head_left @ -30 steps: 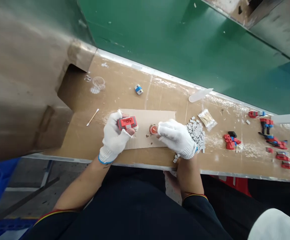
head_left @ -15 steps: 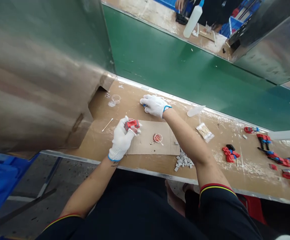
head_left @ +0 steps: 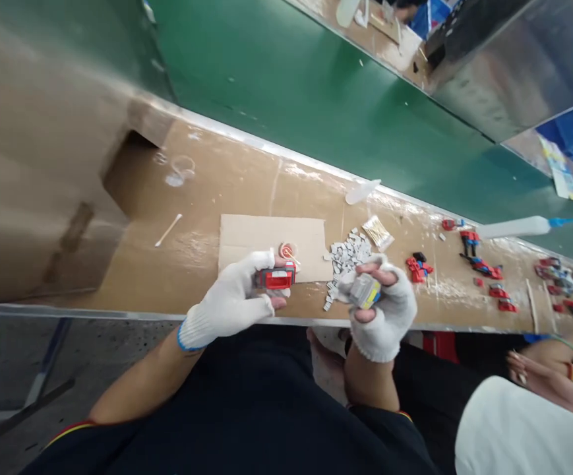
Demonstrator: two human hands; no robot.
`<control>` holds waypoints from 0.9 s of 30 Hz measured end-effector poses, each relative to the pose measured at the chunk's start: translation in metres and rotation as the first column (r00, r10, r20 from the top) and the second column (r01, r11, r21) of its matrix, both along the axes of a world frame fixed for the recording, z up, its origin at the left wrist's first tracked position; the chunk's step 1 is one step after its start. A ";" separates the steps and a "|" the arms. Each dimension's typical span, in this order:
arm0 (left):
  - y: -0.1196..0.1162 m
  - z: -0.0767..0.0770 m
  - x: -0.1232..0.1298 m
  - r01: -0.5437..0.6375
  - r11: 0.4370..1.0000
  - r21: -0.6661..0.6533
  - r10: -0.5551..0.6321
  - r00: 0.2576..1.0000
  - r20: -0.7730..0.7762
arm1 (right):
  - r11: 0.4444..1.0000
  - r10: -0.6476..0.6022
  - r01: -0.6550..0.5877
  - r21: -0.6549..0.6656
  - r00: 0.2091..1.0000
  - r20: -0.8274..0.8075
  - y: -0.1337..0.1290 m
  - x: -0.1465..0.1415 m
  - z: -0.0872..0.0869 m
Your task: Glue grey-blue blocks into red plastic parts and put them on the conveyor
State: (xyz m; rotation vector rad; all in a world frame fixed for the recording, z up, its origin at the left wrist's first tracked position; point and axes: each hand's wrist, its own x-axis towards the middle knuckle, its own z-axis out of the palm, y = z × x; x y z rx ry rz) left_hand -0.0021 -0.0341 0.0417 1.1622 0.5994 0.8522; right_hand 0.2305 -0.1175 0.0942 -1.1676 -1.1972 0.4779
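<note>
My left hand (head_left: 234, 295), in a white glove with bare fingertips, grips a red and grey plastic part (head_left: 278, 278) near the bench's front edge. My right hand (head_left: 384, 305), gloved the same way, holds a grey part with yellow and blue on it (head_left: 364, 291) between thumb and fingers. Just beyond the left hand's part, a small round cup with red contents (head_left: 287, 251) and a thin stick stands on a flat cardboard piece (head_left: 266, 231). A pile of small grey pieces (head_left: 349, 254) lies behind and left of my right hand.
A cotton swab (head_left: 169, 229) lies at the left. Packed swabs (head_left: 378, 232) lie behind the pile, and red and blue assemblies (head_left: 419, 267) are further right. A metal housing (head_left: 33, 165) stands at the left. Another person's hand (head_left: 518, 367) shows at the lower right.
My right hand has come back from the bench's far side and now holds the grey and yellow part. My left hand has moved right with its red part. The view has shifted.
</note>
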 end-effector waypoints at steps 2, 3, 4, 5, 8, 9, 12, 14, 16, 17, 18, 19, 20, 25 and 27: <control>-0.014 0.005 0.002 0.066 0.998 -0.006 -0.065 0.996 0.067 | 0.995 -0.093 0.091 -0.027 0.994 -0.058 -0.020 -0.023 -0.013; -0.020 0.005 0.002 0.074 0.997 0.007 -0.074 0.994 0.086 | 0.990 -0.132 0.129 -0.049 0.989 -0.064 -0.027 -0.032 -0.019; -0.027 0.005 0.003 0.068 0.997 0.025 -0.070 0.993 0.096 | 0.985 -0.162 0.158 -0.071 0.985 -0.051 -0.032 -0.039 -0.025; -0.033 0.003 0.003 0.060 0.997 0.046 -0.064 0.993 0.099 | 0.981 -0.179 0.177 -0.085 0.984 -0.020 -0.036 -0.044 -0.030; -0.049 -0.002 0.003 0.038 0.993 0.111 -0.048 0.995 0.090 | 0.980 -0.184 0.194 -0.053 0.972 0.148 -0.042 -0.050 -0.041; -0.053 -0.004 0.003 0.021 0.990 0.137 -0.034 0.996 0.089 | 0.982 -0.182 0.189 -0.013 0.960 0.213 -0.043 -0.050 -0.043; -0.060 -0.006 0.001 -0.032 0.974 0.226 0.021 0.999 0.048 | 0.984 -0.175 0.160 0.071 0.910 0.376 -0.040 -0.049 -0.043; -0.061 -0.004 -0.001 -0.034 0.955 0.294 0.040 0.999 -0.018 | 0.985 -0.171 0.150 0.083 0.880 0.442 -0.037 -0.049 -0.041; -0.060 -0.002 -0.002 -0.016 0.924 0.381 0.055 0.994 -0.094 | 0.985 -0.172 0.162 0.062 0.866 0.470 -0.034 -0.050 -0.040; -0.060 -0.001 -0.002 -0.010 0.902 0.433 0.069 0.990 -0.122 | 0.985 -0.170 0.169 0.046 0.863 0.475 -0.034 -0.050 -0.040; -0.059 0.000 -0.002 -0.010 0.874 0.486 0.088 0.986 -0.138 | 0.984 -0.165 0.174 0.026 0.865 0.474 -0.033 -0.051 -0.040; -0.059 0.001 -0.001 -0.019 0.844 0.536 0.114 0.983 -0.145 | 0.984 -0.161 0.177 0.010 0.868 0.470 -0.033 -0.051 -0.039; -0.059 0.002 0.000 -0.031 0.815 0.578 0.142 0.979 -0.149 | 0.984 -0.157 0.178 -0.001 0.873 0.463 -0.033 -0.052 -0.039; -0.060 0.002 -0.001 -0.017 0.713 0.701 0.235 0.948 -0.216 | 0.984 -0.132 0.171 -0.040 0.868 0.478 -0.035 -0.053 -0.032; -0.060 0.003 -0.003 -0.001 0.701 0.713 0.246 0.939 -0.241 | 0.986 -0.111 0.156 -0.056 0.873 0.474 -0.035 -0.053 -0.030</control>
